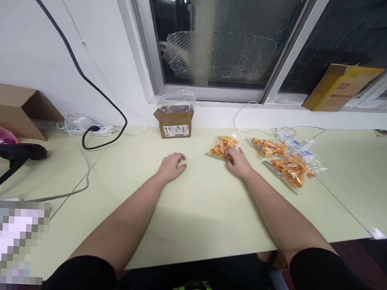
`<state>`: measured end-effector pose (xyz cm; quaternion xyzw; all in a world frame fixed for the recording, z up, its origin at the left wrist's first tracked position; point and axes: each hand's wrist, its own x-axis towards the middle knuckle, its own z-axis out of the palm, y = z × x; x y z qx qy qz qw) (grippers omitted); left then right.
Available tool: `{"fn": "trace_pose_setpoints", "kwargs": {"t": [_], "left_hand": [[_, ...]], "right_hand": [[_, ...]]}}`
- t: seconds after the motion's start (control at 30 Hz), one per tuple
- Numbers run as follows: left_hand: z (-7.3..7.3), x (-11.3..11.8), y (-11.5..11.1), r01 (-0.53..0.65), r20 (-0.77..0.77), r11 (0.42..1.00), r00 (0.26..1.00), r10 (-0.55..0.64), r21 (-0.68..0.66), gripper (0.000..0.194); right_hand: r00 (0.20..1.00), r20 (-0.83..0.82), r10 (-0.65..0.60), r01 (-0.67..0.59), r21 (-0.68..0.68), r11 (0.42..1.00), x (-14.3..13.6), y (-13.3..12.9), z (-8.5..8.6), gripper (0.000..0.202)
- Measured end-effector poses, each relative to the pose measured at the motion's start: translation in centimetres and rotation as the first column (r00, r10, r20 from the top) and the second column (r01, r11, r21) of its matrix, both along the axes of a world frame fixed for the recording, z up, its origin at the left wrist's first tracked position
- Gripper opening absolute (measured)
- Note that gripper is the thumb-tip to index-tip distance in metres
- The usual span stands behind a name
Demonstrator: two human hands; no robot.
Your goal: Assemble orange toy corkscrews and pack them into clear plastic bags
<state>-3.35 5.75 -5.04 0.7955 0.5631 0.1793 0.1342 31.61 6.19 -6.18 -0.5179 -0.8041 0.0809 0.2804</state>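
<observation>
My left hand (171, 166) rests on the pale green table (191, 204), fingers loosely curved and thumb apart, holding nothing. At the right edge of a clear plastic bag of orange plastic pieces (219, 149), my right hand (239, 162) has its fingers and thumb closed on the plastic. The bag lies on the table, and its near right corner is partly hidden by the fingers. To the right lie two more such bags, one farther back (268, 147) and one nearer me (290, 169). The exact kind of the orange pieces cannot be made out.
A small open cardboard box (176, 122) with a label stands by the window wall. Power strips lie at the left (101, 130) and right (300, 146), with cables around them. A larger carton (18, 109) sits far left; a yellow box (343, 89) leans on the sill.
</observation>
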Motion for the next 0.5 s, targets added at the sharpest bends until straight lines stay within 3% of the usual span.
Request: {"fn": "trace_pose_setpoints", "kwargs": {"t": [0.2, 0.33, 0.5], "left_hand": [[0.5, 1.5, 0.0, -0.040, -0.086, 0.997, 0.995, 0.046, 0.070, 0.036], [0.7, 3.6, -1.2, -0.102, -0.112, 0.987, 0.987, 0.116, 0.127, 0.057], [0.1, 5.4, -3.7, -0.048, -0.083, 0.979, 0.994, 0.066, 0.197, 0.064]], "right_hand": [[0.993, -0.073, 0.090, -0.088, 0.031, 0.996, -3.4, 0.1, -0.6, 0.017], [0.980, -0.173, 0.098, -0.094, 0.036, 0.995, -5.5, -0.1, -0.6, 0.018], [0.953, -0.217, 0.211, -0.203, 0.057, 0.978, -6.4, -1.4, -0.8, 0.036]]}}
